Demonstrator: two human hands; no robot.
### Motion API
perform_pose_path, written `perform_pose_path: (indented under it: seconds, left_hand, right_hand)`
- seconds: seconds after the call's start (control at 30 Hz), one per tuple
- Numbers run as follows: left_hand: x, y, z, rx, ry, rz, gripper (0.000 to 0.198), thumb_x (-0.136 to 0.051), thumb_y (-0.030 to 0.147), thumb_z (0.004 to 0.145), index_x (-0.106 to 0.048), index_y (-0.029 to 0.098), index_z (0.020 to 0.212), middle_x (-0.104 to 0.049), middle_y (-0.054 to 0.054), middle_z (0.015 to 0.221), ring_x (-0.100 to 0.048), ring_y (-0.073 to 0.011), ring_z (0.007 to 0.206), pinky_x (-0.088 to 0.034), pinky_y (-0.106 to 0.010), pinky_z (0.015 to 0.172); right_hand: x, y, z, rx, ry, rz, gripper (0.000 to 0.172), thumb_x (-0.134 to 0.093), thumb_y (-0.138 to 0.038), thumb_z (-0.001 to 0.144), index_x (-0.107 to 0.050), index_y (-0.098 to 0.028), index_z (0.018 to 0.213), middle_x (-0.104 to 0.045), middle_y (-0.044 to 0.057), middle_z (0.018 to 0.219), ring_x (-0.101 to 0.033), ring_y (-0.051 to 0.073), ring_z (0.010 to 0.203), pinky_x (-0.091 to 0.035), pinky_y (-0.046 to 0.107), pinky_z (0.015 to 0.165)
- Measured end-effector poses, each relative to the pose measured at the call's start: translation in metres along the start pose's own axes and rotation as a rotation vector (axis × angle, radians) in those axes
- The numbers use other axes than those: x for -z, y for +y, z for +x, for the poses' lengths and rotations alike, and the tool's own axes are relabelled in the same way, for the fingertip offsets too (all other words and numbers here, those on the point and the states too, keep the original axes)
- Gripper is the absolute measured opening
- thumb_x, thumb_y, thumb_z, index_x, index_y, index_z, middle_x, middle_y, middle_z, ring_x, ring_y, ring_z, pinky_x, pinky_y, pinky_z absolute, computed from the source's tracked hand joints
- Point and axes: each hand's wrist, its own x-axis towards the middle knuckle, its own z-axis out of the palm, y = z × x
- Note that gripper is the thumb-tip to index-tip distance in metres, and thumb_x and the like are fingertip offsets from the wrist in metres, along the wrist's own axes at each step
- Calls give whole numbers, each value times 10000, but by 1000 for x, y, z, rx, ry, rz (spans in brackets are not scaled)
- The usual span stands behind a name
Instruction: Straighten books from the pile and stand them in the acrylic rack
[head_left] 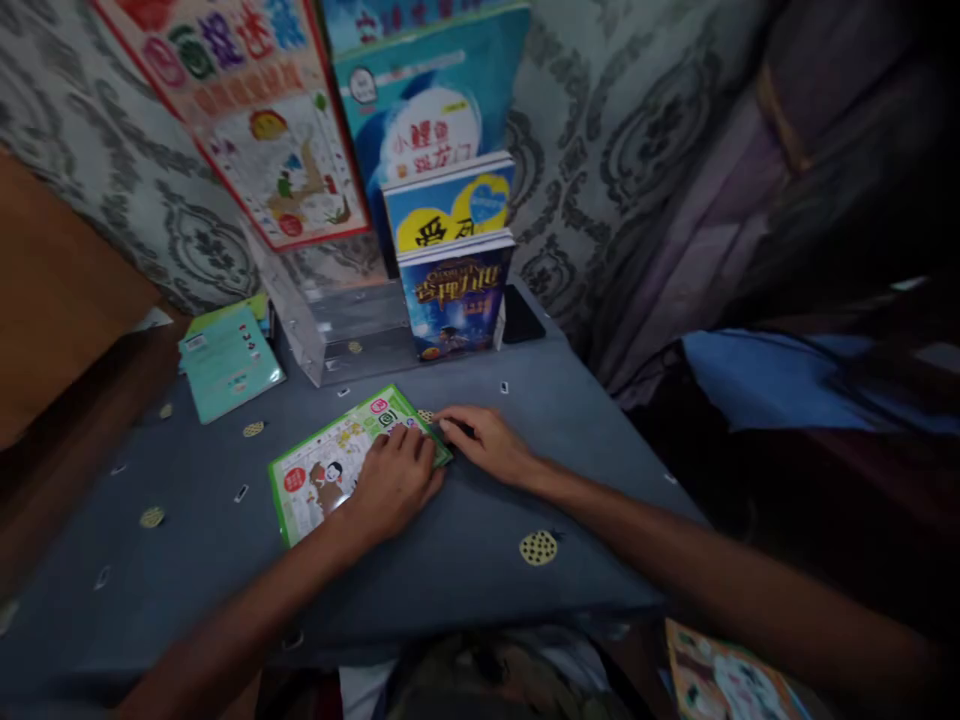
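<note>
A thin green-bordered picture book (326,470) lies flat on the blue-grey table (465,560). My left hand (394,480) rests on the book's right part, fingers curled down onto the cover. At the book's right edge my right hand (484,440) has its fingers pressed together against the corner. Both forearms reach in from the bottom of the view.
Two books (454,290) stand upright against taller books behind them, beside a clear plastic box (337,335). A teal booklet (229,362) lies at the left. Another colourful book (720,680) shows at the bottom right. Patterned fabric hangs behind; a wooden board stands at the left.
</note>
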Motion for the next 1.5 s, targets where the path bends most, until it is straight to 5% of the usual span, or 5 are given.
perform_pose_path:
  seconds: [0.23,1.3,1.5]
  left_hand:
    - [-4,-6,-6,11,136,-149,248,-495,353,1004,-652,168,1054,-668,-112,1053,-591,-272,983,-513,-429,838]
    - [-3,-8,-2,-8,202,-255,257,-432,190,994,-684,152,1028,-674,-89,958,-594,-248,924,-530,-415,793]
    - [-4,-5,-4,8,182,-211,212,-492,248,981,-675,172,1057,-678,-98,1033,-596,-266,988,-526,-436,830]
  right_hand:
    - [6,2,1,-68,19,198,260,-492,-223,952,-713,-168,1079,-760,30,851,-697,157,778,-516,268,713]
    - [8,1,0,-92,-2,370,252,-488,-272,990,-687,-178,1114,-759,36,904,-705,155,845,-550,286,771]
    - [11,-7,-4,17,14,291,272,-467,-287,998,-700,-198,1106,-738,20,887,-684,153,827,-538,298,792]
